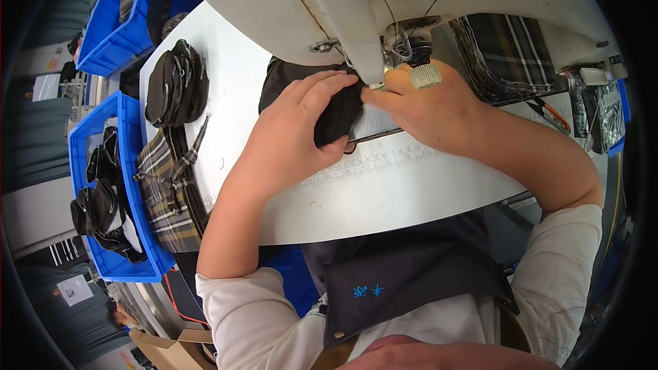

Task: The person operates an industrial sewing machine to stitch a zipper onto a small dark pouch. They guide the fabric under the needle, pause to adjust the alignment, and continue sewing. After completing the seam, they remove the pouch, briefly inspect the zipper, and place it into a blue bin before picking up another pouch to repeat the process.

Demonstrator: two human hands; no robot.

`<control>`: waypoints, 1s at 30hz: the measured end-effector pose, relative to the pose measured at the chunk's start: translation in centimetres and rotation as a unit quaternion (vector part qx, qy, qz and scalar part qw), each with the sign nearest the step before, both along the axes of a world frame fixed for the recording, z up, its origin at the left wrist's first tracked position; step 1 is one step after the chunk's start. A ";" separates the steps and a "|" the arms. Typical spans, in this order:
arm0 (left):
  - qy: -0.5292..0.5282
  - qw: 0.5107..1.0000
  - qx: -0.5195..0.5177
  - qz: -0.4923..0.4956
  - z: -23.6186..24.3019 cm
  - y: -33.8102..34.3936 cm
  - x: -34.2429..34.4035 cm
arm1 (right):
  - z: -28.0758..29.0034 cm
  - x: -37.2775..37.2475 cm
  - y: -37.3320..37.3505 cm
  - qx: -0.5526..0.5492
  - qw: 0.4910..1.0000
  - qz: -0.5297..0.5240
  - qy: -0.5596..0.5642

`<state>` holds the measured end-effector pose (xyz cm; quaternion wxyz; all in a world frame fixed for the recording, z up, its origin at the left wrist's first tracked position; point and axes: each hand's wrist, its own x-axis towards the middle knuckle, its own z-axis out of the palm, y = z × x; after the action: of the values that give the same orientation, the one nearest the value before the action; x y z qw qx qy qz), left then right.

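A small black fabric piece (pixel 339 113) lies on the white sewing table (pixel 384 192), right under the needle area of a white sewing machine (pixel 356 0). My left hand (pixel 295 130) grips the black piece from the left, fingers curled over its top. My right hand (pixel 428 106) presses on it from the right, fingertips close to the presser foot (pixel 384 72). Much of the piece is hidden under both hands.
A pile of finished black pouches (pixel 177 82) sits at the table's left. Plaid fabric (pixel 168 192) hangs beside a blue bin (pixel 110 192) holding more black pieces. Another blue bin (pixel 116 20) stands farther back. Plaid cloth (pixel 507 55) and scissors (pixel 555 115) lie at right.
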<state>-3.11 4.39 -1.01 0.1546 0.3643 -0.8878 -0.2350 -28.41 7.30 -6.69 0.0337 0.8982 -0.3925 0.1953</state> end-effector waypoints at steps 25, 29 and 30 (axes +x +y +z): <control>0.082 0.996 -0.026 -0.022 -1.7 -0.8 0.6 | 0.4 0.5 1.2 -0.061 0.997 0.054 0.004; -0.006 0.982 -0.178 0.063 -3.2 -2.8 -0.5 | 0.6 0.4 1.2 -0.063 0.996 0.061 0.012; -0.020 0.982 -0.180 0.048 -3.4 -3.1 -0.8 | 0.6 0.4 1.1 -0.067 0.996 0.063 0.015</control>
<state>-3.95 1.30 -4.43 0.2108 0.3773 -0.9000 -0.0564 -28.01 8.43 -6.07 0.0867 0.9198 -0.3203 0.2095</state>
